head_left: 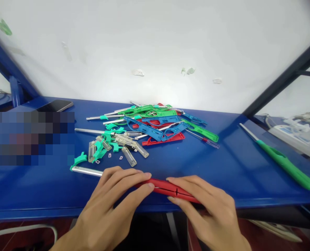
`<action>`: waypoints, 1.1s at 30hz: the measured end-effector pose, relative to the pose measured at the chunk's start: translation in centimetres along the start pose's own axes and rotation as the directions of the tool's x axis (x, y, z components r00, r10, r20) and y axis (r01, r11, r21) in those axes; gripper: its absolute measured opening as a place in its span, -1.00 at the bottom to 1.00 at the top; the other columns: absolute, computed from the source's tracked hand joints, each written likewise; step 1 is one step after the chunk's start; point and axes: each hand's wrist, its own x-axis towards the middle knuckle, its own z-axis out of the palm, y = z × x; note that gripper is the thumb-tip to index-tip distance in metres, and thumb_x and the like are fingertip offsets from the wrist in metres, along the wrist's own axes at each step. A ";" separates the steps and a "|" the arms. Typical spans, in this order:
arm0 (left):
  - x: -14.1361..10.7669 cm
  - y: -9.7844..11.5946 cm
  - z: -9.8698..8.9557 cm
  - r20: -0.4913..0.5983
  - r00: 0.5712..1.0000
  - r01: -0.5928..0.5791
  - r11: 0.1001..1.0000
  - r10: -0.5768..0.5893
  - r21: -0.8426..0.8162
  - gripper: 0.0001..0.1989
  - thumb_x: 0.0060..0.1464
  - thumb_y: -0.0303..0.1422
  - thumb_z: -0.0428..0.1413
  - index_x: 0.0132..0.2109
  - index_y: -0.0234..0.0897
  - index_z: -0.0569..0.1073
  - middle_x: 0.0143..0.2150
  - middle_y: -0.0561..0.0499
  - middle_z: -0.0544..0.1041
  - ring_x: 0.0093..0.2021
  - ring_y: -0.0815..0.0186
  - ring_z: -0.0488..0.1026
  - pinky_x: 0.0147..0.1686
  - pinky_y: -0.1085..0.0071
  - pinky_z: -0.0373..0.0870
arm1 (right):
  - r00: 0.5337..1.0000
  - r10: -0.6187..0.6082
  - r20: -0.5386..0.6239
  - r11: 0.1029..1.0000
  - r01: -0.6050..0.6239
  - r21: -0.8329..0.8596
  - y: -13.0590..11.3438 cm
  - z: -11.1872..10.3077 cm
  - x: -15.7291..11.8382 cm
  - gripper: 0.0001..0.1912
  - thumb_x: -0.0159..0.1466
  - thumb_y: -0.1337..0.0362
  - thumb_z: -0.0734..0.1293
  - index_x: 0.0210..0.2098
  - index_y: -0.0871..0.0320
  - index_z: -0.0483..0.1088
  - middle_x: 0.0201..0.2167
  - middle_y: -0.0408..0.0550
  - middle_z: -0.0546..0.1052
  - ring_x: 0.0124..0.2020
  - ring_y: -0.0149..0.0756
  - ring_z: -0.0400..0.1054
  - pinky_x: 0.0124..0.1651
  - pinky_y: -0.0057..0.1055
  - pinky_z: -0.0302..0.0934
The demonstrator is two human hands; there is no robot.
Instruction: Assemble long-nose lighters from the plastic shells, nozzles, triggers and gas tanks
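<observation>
Near the table's front edge, a red long-neck lighter body [167,188] lies crosswise between my two hands, its two halves showing a dark gap along the seam. My left hand [113,198] pinches its left part between thumb and fingers. On the right part, my right hand [209,205] is closed in the same way. A silver metal tube [88,171] runs out from behind my left hand; whether it joins the red body is hidden. Beyond my hands lie teal plastic parts [78,159] and clear fuel tanks [129,156].
Green, red and blue lighter shells [148,129] with metal tubes are heaped at the back middle. A green long-neck lighter [288,164] lies at right. A phone [55,105] rests back left, near a pixelated patch. Blue frame posts flank the blue table [196,167].
</observation>
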 end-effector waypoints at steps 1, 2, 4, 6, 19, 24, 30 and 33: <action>0.0 0.0 0.0 0.005 1.000 -0.004 1.000 0.004 -0.005 -0.46 0.28 -0.85 0.06 0.16 -0.19 0.58 0.12 0.01 0.73 0.12 0.26 0.65 0.26 0.24 0.39 | 1.000 0.025 -0.004 1.000 -0.026 -0.005 -0.1 0.0 -0.2 -0.81 0.53 0.21 0.45 0.09 0.06 0.63 -0.15 -0.12 0.78 -0.22 -0.32 0.72 -0.12 -0.51 0.60; 0.1 0.1 0.0 0.014 1.000 -0.005 1.000 0.005 -0.008 -0.46 0.29 -0.84 0.07 0.18 -0.19 0.58 0.13 0.00 0.73 0.13 0.26 0.64 0.27 0.24 0.37 | 0.998 0.058 -0.009 0.998 -0.059 -0.010 -0.1 0.1 -0.4 -0.81 0.53 0.16 0.45 0.08 0.02 0.64 -0.15 -0.13 0.78 -0.22 -0.28 0.73 -0.14 -0.47 0.60; 0.2 0.1 -0.2 0.023 1.000 0.006 1.000 -0.006 -0.002 -0.51 0.34 -0.78 0.09 0.21 -0.19 0.56 0.16 -0.01 0.71 0.17 0.25 0.61 0.31 0.23 0.34 | 0.990 0.141 -0.018 0.990 -0.141 -0.021 -0.2 0.1 -0.8 -0.79 0.52 0.05 0.44 0.05 -0.07 0.66 -0.16 -0.17 0.79 -0.21 -0.21 0.73 -0.18 -0.39 0.61; 0.3 0.1 -0.6 0.040 0.999 0.022 1.000 -0.022 0.019 -0.58 0.41 -0.70 0.12 0.24 -0.18 0.55 0.18 -0.02 0.69 0.18 0.23 0.59 0.33 0.21 0.33 | 0.976 0.218 -0.023 0.975 -0.219 -0.039 -0.3 -0.1 -1.1 -0.76 0.50 -0.06 0.44 0.03 -0.17 0.67 -0.14 -0.23 0.80 -0.18 -0.16 0.73 -0.18 -0.35 0.62; 0.8 -0.9 -1.1 0.132 0.983 0.141 0.983 -0.125 -0.117 -0.68 0.50 -0.57 0.06 0.11 -0.07 0.61 -0.01 0.10 0.72 -0.09 0.36 0.67 -0.03 0.46 0.60 | 0.977 0.176 0.121 0.984 -0.170 -0.057 0.3 -0.8 1.0 -0.79 0.49 0.02 0.46 0.03 -0.12 0.69 -0.05 -0.07 0.67 -0.07 -0.16 0.63 -0.02 -0.28 0.58; 0.1 -0.9 -1.1 0.148 0.976 0.182 0.974 -0.162 -0.134 -0.61 0.43 -0.60 0.07 0.19 -0.08 0.61 0.06 0.03 0.70 0.00 0.30 0.65 0.02 0.42 0.63 | 0.978 0.115 0.175 0.987 -0.093 -0.130 0.5 -0.5 0.5 -0.68 0.48 -0.07 0.45 0.13 -0.13 0.63 -0.03 -0.07 0.65 -0.02 -0.11 0.58 0.00 -0.23 0.57; -0.6 -1.0 -1.0 0.193 0.961 0.211 0.976 -0.197 -0.057 -0.49 0.47 -0.59 -0.01 0.36 0.01 0.48 0.11 0.05 0.68 0.03 0.30 0.65 0.05 0.41 0.62 | 0.960 0.140 0.242 0.986 -0.113 -0.120 0.3 -0.7 0.8 -0.80 0.57 0.05 0.38 0.12 -0.11 0.52 -0.01 -0.10 0.63 -0.01 -0.14 0.55 0.01 -0.24 0.52; -0.4 -1.0 -0.9 0.164 0.961 0.232 0.972 -0.224 -0.033 -0.52 0.52 -0.48 0.02 0.44 0.01 0.40 0.09 0.05 0.69 0.00 0.30 0.70 0.02 0.42 0.65 | 0.951 0.136 0.277 0.988 -0.112 -0.103 0.1 -0.8 1.0 -0.82 0.59 0.07 0.34 0.11 -0.07 0.47 -0.02 -0.09 0.63 -0.04 -0.15 0.54 -0.02 -0.26 0.51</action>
